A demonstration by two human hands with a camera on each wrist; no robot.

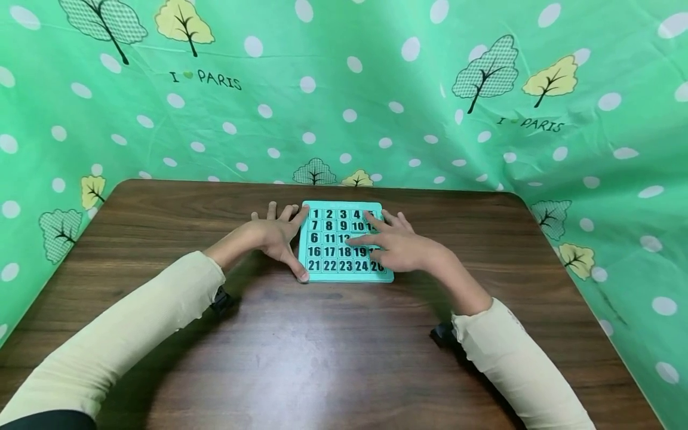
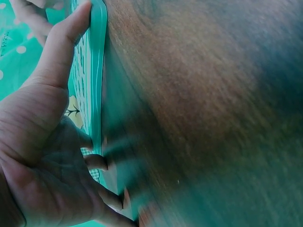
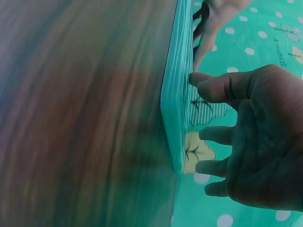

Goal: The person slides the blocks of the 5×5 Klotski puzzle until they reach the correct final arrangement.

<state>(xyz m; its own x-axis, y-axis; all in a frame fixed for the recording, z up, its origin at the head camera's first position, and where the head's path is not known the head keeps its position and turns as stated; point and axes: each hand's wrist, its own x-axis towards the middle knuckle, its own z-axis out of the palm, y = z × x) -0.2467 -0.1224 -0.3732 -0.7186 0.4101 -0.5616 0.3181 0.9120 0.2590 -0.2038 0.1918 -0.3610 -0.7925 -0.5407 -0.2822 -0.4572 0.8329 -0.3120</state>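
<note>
A turquoise sliding number puzzle (image 1: 330, 279) lies flat near the table's far edge, its tiles printed with black numerals. My left hand (image 1: 276, 236) spreads along its left side, the thumb on the near left corner and the index finger at the far left corner. In the left wrist view, the thumb of the left hand (image 2: 38, 137) lies on the frame's rim, the other fingers stretched out past it. Over the right-hand tiles hovers my right hand (image 1: 403, 246), fingers extended and spread, one fingertip at the middle tile. That hand (image 3: 265, 142) covers some numerals.
The dark wooden table (image 1: 301, 352) has rounded far corners. A green cloth (image 1: 333, 54) with white dots and printed trees hangs behind it and along both sides. Black straps (image 1: 221, 298) show under the cream sleeves (image 1: 156, 298).
</note>
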